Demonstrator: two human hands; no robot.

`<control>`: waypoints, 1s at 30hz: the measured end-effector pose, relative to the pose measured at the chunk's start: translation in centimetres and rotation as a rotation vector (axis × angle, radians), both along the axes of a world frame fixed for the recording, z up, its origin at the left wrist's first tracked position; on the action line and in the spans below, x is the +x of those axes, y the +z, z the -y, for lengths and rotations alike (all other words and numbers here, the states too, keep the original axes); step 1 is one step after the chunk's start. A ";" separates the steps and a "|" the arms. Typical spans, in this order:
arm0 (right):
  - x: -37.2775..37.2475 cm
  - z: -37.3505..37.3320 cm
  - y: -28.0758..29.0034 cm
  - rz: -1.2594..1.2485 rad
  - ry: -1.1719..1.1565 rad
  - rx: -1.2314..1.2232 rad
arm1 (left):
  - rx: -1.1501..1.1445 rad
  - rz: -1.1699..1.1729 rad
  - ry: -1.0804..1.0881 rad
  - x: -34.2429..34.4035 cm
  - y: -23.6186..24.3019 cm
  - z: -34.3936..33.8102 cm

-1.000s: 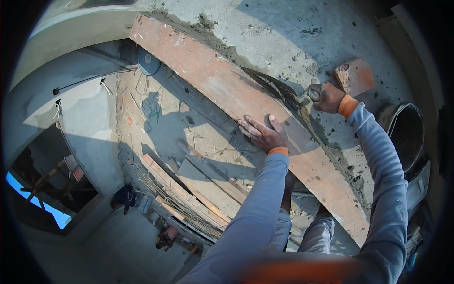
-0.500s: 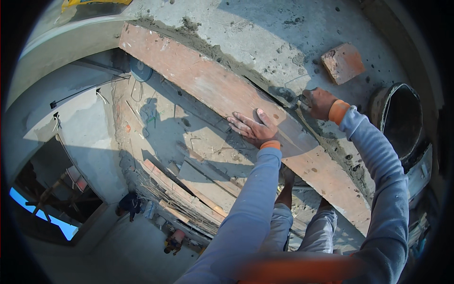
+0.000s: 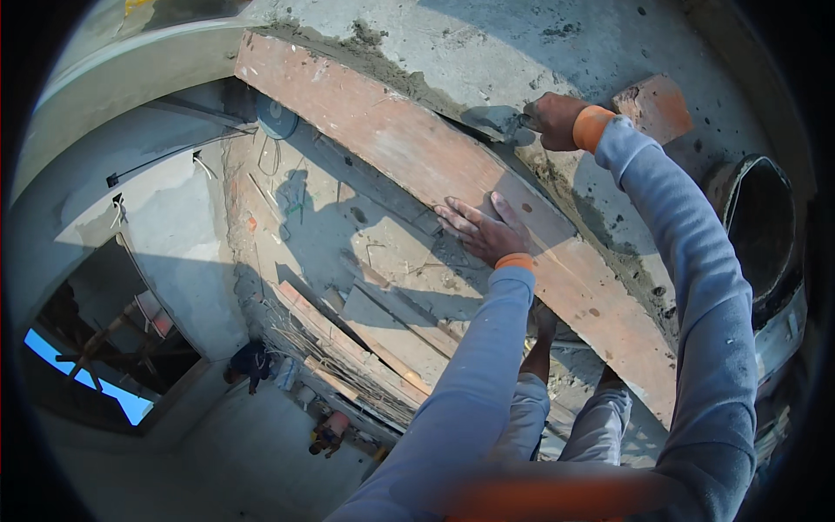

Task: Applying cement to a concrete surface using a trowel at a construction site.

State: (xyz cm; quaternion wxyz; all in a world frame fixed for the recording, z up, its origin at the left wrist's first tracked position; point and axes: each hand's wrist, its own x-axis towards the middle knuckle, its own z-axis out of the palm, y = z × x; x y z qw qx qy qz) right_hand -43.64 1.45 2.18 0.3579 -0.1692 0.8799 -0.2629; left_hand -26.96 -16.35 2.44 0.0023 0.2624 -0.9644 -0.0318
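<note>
My left hand (image 3: 487, 233) lies flat on a long reddish wooden board (image 3: 374, 126), fingers stretched out near its close edge. The board runs slantwise from far left to near right. In my right hand (image 3: 558, 120), closed around the handle, is a trowel (image 3: 489, 119); its grey blade lies at the board's far edge, over a strip of wet mortar (image 3: 396, 83). The handle is mostly hidden by my fingers. Just right of that hand, a broken brick (image 3: 658, 106) rests on the concrete slab (image 3: 478, 43).
A black bucket (image 3: 765, 230) stands at the right. Below the board, planks (image 3: 396, 326) and thin sticks lie on the lower floor. A blue disc-shaped object (image 3: 277, 117) is near the board's far end. Two people (image 3: 330, 432) are at the lower left.
My right hand and the trowel have moved farther away and to the left along the board's far edge. My left hand stays flat on the board. The whole view has shifted slightly.
</note>
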 end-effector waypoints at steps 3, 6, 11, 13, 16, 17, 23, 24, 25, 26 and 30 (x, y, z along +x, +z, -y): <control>1.9 -1.9 1.2 0.041 -0.007 -0.112 | 0.018 -0.003 0.006 -0.3 0.3 0.2; 3.4 -4.9 2.4 0.045 -0.036 -0.167 | 0.010 -0.013 -0.008 -0.1 0.4 0.7; 0.9 -3.7 2.2 -0.041 -0.226 -0.065 | 0.006 -0.026 -0.027 -0.5 0.8 0.3; -1.1 -1.3 0.8 -0.121 -0.322 0.079 | 0.013 -0.045 -0.048 -0.3 0.3 0.3; -4.6 2.9 -1.9 -0.097 -0.292 0.126 | 0.005 -0.064 -0.067 0.0 -0.5 0.5; -5.5 4.6 -1.6 -0.088 -0.252 0.138 | -0.001 -0.073 -0.069 0.1 -0.6 0.8; -5.6 7.6 0.8 -0.039 -0.087 0.146 | -0.023 -0.036 -0.081 0.0 -0.4 1.0; -5.3 7.3 1.0 -0.033 -0.056 0.143 | -0.018 -0.037 -0.078 -0.1 -0.3 1.0; -4.7 6.9 1.2 -0.046 -0.067 0.117 | -0.015 -0.018 -0.082 0.0 -0.2 1.1; -4.0 6.6 1.4 -0.046 -0.068 0.122 | -0.012 0.001 -0.088 0.0 -0.1 1.1; -1.7 3.9 2.3 0.012 -0.010 0.096 | 0.015 -0.053 -0.101 0.0 -0.1 0.9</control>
